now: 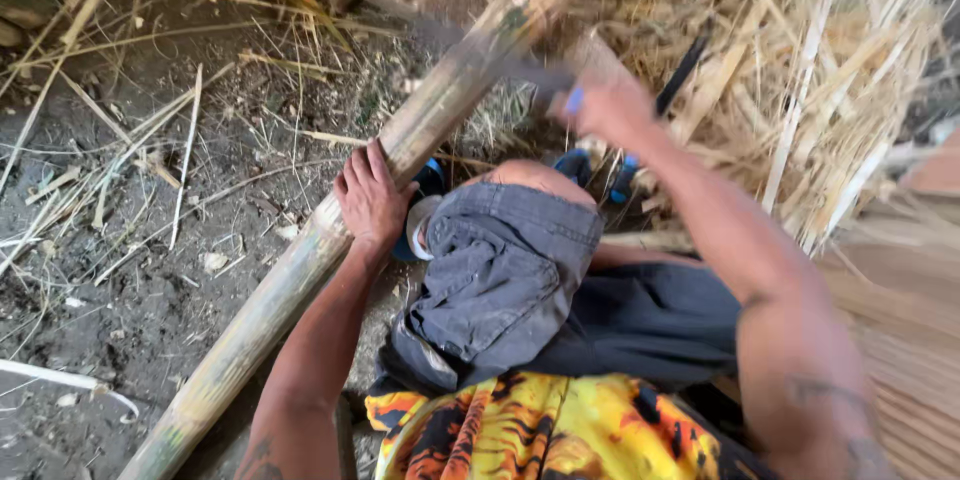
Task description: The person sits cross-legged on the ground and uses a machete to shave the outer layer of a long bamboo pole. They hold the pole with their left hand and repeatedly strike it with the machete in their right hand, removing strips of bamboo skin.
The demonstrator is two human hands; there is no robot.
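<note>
Left hand flat on bamboo pole, fingers pressed together, pinning it steady across ground beside knee. Right hand fisted round blue-handled blade, blurred, edge at pole. I note split strips heaped right.

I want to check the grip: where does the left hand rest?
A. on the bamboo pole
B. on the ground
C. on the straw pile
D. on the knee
A: the left hand lies flat on the bamboo pole, while the right hand grips a blurred blade higher up.
</note>
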